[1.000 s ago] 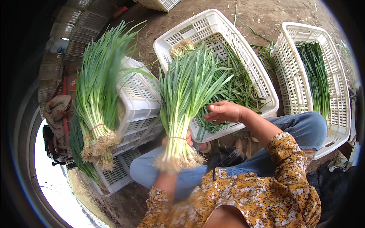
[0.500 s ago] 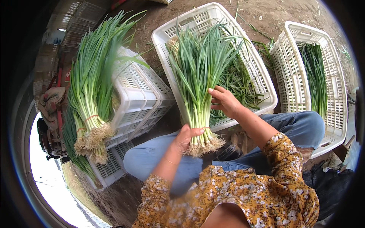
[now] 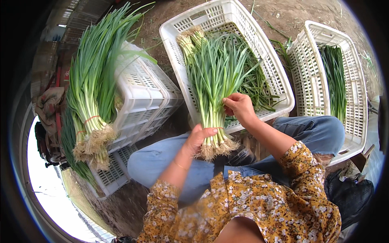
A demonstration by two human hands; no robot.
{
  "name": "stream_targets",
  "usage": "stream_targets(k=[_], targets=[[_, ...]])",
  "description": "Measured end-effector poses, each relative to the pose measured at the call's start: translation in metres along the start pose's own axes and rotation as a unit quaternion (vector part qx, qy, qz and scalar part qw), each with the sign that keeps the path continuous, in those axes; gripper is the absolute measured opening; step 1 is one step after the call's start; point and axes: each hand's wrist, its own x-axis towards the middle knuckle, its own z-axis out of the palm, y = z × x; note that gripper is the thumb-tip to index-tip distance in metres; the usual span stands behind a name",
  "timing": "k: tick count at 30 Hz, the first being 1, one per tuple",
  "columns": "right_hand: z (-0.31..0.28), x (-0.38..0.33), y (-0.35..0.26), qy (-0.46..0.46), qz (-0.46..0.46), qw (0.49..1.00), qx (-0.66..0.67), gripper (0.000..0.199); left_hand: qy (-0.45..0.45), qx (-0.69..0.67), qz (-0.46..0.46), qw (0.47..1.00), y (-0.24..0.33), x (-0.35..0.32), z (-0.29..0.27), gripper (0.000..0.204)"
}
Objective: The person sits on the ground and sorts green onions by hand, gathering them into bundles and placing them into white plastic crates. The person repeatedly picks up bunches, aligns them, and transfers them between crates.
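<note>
A bunch of green garlic (image 3: 214, 83), with long flat leaves, white stems and bushy roots, stands tilted in front of me over the near end of a white crate (image 3: 285, 107). My left hand (image 3: 199, 137) is closed round its lower stems from the left, beside a red band just above the roots. At the bunch's right edge my right hand (image 3: 239, 107) is curled, thumb and forefinger pinched on what looks like a leaf. Two banded bunches (image 3: 188, 40) lie in the crate behind it, roots up, beside loose leaves (image 3: 259, 83).
Left of me, several banded bunches (image 3: 91, 93) lie next to stacked white crates (image 3: 148, 95), roots toward me. Another white crate (image 3: 310, 77) at the right holds dark green leaves (image 3: 334, 85). My bent knees (image 3: 312, 131) sit close to the crates. A black bag (image 3: 348, 192) lies at the lower right.
My right hand has closed from spread fingers to a pinch at the bunch's edge. The leaves have tipped lower, uncovering the banded bunches behind. The left hand keeps its hold.
</note>
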Motion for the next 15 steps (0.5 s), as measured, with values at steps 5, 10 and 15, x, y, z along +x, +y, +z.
stream_targets(k=[5, 10, 15], targets=[[-0.006, -0.055, -0.011, -0.096, -0.151, 0.980, -0.092, 0.017, -0.014, -0.019, -0.001, 1.000, 0.002, -0.001, -0.009, 0.050], [-0.028, -0.089, -0.028, -0.245, -0.164, 0.950, -0.107, 0.007, -0.020, -0.035, 0.010, 0.999, -0.001, -0.001, -0.009, 0.050], [-0.038, -0.090, -0.031, -0.166, -0.068, 0.979, 0.099, 0.013, -0.009, -0.039, 0.003, 0.999, -0.006, 0.004, -0.008, 0.046]])
